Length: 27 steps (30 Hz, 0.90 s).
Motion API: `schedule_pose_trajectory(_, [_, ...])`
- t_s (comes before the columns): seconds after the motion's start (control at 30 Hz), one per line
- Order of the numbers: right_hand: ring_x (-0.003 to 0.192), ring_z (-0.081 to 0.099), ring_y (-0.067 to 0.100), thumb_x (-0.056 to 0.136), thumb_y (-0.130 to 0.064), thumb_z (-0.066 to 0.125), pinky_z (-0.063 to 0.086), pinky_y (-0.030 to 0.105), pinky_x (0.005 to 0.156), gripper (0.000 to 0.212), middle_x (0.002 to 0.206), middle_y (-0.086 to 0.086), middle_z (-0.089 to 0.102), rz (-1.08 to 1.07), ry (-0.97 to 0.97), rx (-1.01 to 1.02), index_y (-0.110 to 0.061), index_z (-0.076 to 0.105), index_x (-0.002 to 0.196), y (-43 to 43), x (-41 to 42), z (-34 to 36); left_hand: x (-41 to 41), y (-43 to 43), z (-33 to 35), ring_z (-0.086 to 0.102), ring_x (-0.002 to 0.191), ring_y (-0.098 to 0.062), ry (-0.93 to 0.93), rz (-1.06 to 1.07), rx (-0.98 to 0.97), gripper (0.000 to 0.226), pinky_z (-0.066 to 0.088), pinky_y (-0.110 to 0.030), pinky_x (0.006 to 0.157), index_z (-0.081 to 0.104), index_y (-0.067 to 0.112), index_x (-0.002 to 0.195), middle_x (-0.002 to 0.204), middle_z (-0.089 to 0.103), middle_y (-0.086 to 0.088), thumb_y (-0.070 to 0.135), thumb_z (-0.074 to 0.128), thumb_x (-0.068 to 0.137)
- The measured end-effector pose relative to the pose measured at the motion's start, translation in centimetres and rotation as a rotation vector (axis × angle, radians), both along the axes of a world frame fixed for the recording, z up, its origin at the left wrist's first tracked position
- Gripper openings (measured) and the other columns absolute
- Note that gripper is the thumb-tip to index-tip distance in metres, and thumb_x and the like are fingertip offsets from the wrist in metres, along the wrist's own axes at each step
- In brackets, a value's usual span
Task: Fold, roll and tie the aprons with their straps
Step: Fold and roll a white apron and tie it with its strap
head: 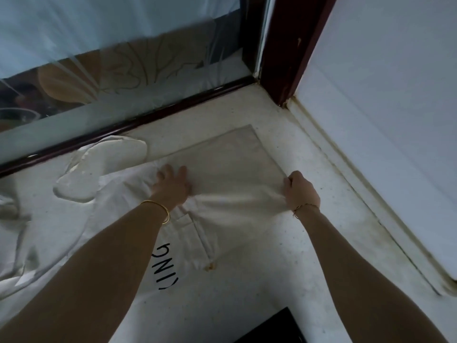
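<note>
- Apron (222,167) is spread on the white counter (284,256), with a flat folded part just beyond the fingertips.
- Right hand (300,191) pinches the cloth edge in curled fingers. Left hand (170,184) sits on it with bent fingers; can't tell if it's gripping or pressing.
- Likely risk: uneven pull between the hands skews the fold, or the loose strap (116,147) left of the left fingers gets trapped.

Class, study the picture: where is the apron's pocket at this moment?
In the head view, the pocket lies near centre on the apron, below the left wrist's bangle and right of the black lettering.
</note>
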State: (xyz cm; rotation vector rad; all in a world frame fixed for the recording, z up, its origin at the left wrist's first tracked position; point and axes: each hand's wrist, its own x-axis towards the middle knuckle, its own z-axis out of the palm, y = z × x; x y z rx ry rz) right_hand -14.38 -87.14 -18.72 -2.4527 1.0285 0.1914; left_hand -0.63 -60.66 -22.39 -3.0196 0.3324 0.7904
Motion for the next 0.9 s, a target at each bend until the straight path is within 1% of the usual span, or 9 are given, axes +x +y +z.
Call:
schedule_pose_trajectory(0.1, [0.069,0.050,0.021,0.099,-0.028,0.033,0.038,0.029,0.064,0.026,0.075,0.003,0.049,0.027,0.305,-0.014,-0.011,0.049,0.088,-1.0,0.1,-0.1,-0.3,-0.3,0.0,-0.002,0.143,-0.039,0.085,0.021,0.015,0.063,0.016,-0.057,0.111,-0.003,0.034,0.150,0.157,-0.009,-0.012,0.050,0.028,0.098])
schedule_pose_trajectory(0.17, [0.063,0.050,0.017,0.097,-0.029,0.036,0.038,0.027,0.062,0.031,0.071,0.002,0.051,-0.005,0.366,0.020,-0.013,0.050,0.074,-1.2,-0.1,-0.6,-0.2,-0.5,-0.1,-0.007,0.143,-0.040,0.120,0.023,0.029,0.065,0.012,-0.057,0.112,-0.008,0.034,0.150,0.157,-0.014,-0.012,0.052,0.026,0.098])
schedule_pose_trajectory(0.27, [0.060,0.052,0.020,0.093,-0.042,0.040,0.037,0.025,0.057,0.042,0.063,0.003,0.051,-0.176,0.211,0.176,-0.014,0.048,0.062,-1.8,-0.9,-1.6,-0.2,-0.5,0.0,-0.007,0.143,-0.041,0.112,0.034,0.037,0.066,0.011,-0.058,0.112,-0.007,0.032,0.150,0.157,-0.014,-0.014,0.052,0.027,0.098])
schedule_pose_trajectory(0.33, [0.056,0.043,0.021,0.086,-0.039,0.043,0.029,0.026,0.055,0.037,0.060,0.004,0.045,-0.290,0.090,0.208,-0.014,0.046,0.059,-2.0,-1.8,-1.5,-0.5,-1.2,0.5,-0.004,0.143,-0.039,0.014,0.004,0.091,0.064,0.012,-0.055,0.113,-0.003,0.025,0.151,0.157,-0.011,-0.015,0.047,0.027,0.099])
schedule_pose_trajectory(0.43, [0.053,0.033,0.020,0.076,-0.030,0.047,0.023,0.027,0.054,0.027,0.055,0.002,0.035,-0.335,0.041,0.218,-0.015,0.041,0.055,-1.9,-3.2,-1.2,-2.2,-5.0,1.9,0.021,0.137,-0.035,-0.232,-0.216,0.068,0.051,0.028,-0.045,0.107,0.022,0.014,0.145,0.153,0.012,-0.017,0.031,0.036,0.099])
schedule_pose_trajectory(0.5, [0.052,0.027,0.018,0.071,-0.024,0.050,0.019,0.027,0.053,0.023,0.054,0.001,0.030,-0.371,0.014,0.327,-0.013,0.039,0.055,-1.7,-4.2,-1.3,-4.5,-8.5,2.2,0.036,0.124,-0.033,-0.252,-0.363,-0.054,0.040,0.038,-0.042,0.097,0.038,0.016,0.134,0.142,0.031,-0.014,0.029,0.039,0.097])
schedule_pose_trajectory(0.57, [0.053,0.030,0.018,0.066,-0.020,0.054,0.023,0.027,0.053,0.014,0.054,0.004,0.036,-0.455,-0.048,0.472,-0.010,0.048,0.058,-1.5,-4.8,-1.4,-6.6,-11.0,1.9,0.038,0.119,-0.034,-0.183,-0.411,-0.110,0.038,0.039,-0.041,0.094,0.041,0.019,0.131,0.137,0.035,-0.014,0.036,0.037,0.097])
schedule_pose_trajectory(0.77, [0.053,0.053,0.019,0.081,-0.010,0.068,0.042,0.024,0.048,0.017,0.063,0.009,0.064,-0.513,-0.174,0.657,-0.008,0.064,0.065,-1.9,-6.8,-1.5,-8.7,-12.9,0.3,0.008,0.139,-0.039,-0.011,-0.397,0.105,0.071,0.029,-0.053,0.104,-0.002,0.024,0.150,0.155,-0.007,-0.018,0.057,0.028,0.095])
schedule_pose_trajectory(0.9, [0.054,0.065,0.019,0.093,-0.009,0.053,0.047,0.024,0.045,0.012,0.069,0.007,0.067,-0.465,-0.230,0.626,-0.008,0.058,0.082,-1.5,-6.6,-1.5,-9.5,-13.0,0.0,0.001,0.142,-0.038,-0.020,-0.393,0.172,0.074,0.027,-0.059,0.104,-0.013,0.022,0.149,0.155,-0.015,-0.017,0.059,0.022,0.095])
